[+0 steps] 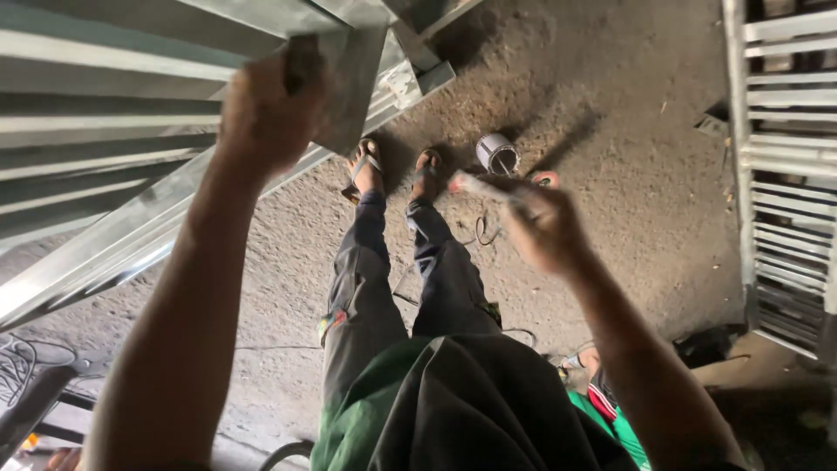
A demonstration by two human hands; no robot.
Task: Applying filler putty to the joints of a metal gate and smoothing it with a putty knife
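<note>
A big grey metal gate frame (113,157) is leaning at my left. My left hand (266,113) is gripping its corner post (349,83), fingers clamped. My right hand (540,222) is closing around a thin brush (479,185), above the small paint can (497,154) standing on the concrete floor (636,174).

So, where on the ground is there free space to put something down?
The widest bare ground lies between the paint can and the metal rack on the right. Another patch lies between the steel frame and the legs. It is crowded at the feet, with can and cords.
</note>
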